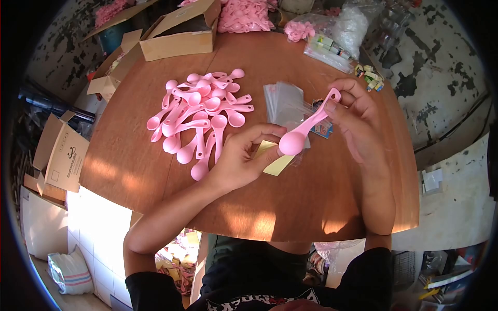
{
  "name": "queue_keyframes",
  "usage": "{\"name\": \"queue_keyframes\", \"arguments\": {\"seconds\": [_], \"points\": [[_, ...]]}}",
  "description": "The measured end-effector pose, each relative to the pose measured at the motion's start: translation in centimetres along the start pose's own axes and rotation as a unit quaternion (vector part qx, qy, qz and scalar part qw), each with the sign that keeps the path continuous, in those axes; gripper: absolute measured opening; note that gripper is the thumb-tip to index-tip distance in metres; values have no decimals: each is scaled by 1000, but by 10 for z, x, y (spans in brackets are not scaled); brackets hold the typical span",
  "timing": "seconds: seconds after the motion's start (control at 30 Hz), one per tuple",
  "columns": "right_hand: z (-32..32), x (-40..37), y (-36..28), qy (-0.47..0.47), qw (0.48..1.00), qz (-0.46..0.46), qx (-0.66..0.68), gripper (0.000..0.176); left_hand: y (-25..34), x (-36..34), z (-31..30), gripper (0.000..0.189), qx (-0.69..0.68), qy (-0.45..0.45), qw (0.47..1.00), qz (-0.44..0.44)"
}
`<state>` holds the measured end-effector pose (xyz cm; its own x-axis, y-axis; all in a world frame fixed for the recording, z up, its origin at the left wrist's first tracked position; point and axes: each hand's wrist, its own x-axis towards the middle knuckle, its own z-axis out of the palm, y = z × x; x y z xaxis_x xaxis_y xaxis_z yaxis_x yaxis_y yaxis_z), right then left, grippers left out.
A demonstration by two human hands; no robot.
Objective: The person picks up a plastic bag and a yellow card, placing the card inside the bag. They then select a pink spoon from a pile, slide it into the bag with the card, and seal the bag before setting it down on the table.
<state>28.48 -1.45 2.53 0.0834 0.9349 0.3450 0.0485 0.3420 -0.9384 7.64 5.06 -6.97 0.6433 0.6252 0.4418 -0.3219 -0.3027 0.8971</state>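
Between my two hands a pink spoon (292,143) hangs above the wooden table (233,202), its round bowl low and left, its handle up to the right. My right hand (355,116) pinches the handle's end. Closed fingers of my left hand (244,158) are by the bowl, with a pale yellow paper (279,165) held under the thumb. Clear plastic bags (285,101) lie on the table behind the spoon, beside a small blue printed card (322,128) partly hidden by it. Left of my hands is a heap of pink spoons (199,98).
An open cardboard box (179,46) stands at the table's back left, near a large bag of pink pieces (244,18). At the back right are a clear plastic bag (353,31) and small yellow-green pieces (371,76). Another box (67,155) is left of the table.
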Motion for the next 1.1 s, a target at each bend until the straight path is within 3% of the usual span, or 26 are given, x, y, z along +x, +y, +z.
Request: {"name": "queue_keyframes", "arguments": {"seconds": [0.1, 0.27, 0.37, 0.67, 0.83, 1.0, 1.1], "points": [[-2, 0, -5, 18, 1000, 7, -9, 22, -3, -1, -2, 25, 5, 8, 1000, -21], [-1, 0, -11, 162, 974, -156, -39, 25, -9, -1, -2, 20, -57, 17, 997, -43], [-2, -1, -15, 157, 968, -190, -44, 28, -6, -1, -2, 21, -65, 9, 996, -54], [8, -6, -20, 106, 979, -120, -128, 26, -4, -1, -1, 20, -35, 14, 999, -22], [11, -6, -18, 99, 976, -141, -133, 24, -2, -1, -2, 20, -56, 11, 997, -59], [9, -6, -16, 120, 969, -157, -149, 23, -8, 0, -3, 20, -39, 35, 998, -25], [11, -7, -21, 115, 975, -111, -153, 24, -5, 0, -4, 20, -18, 32, 999, -26]]}}
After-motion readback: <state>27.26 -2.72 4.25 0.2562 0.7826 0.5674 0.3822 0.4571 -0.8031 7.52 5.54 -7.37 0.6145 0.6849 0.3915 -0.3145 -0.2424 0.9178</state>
